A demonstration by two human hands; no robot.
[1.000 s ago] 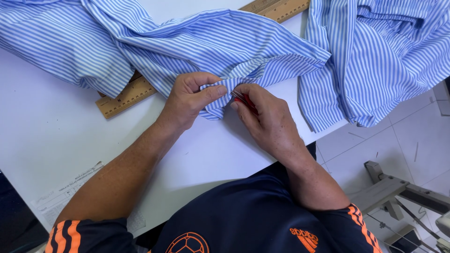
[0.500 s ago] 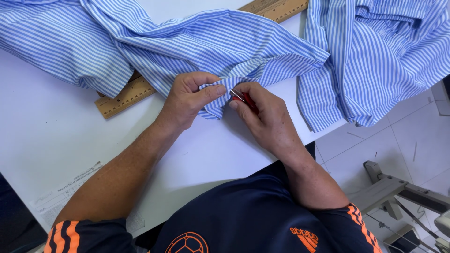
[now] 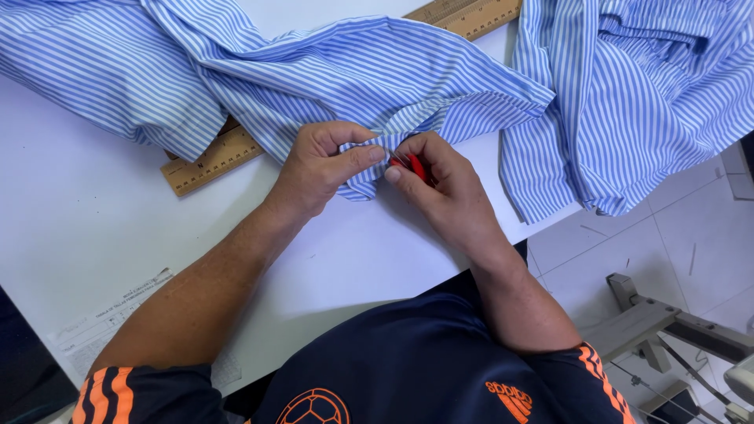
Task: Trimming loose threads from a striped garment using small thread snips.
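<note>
A blue-and-white striped shirt (image 3: 369,74) lies spread over the white table (image 3: 86,235). My left hand (image 3: 318,169) pinches a folded edge of the striped cloth between thumb and fingers. Right beside it, my right hand (image 3: 440,192) grips a small red-handled tool (image 3: 416,166) whose thin metal tip touches the cloth at the pinched spot. Most of the tool is hidden inside my fingers.
A long wooden ruler (image 3: 212,161) runs diagonally under the cloth, its other end showing at the top (image 3: 471,14). More striped fabric (image 3: 628,102) hangs off the table's right edge. A printed paper sheet (image 3: 110,322) lies at the near left. Grey metal machine parts (image 3: 667,330) stand on the tiled floor.
</note>
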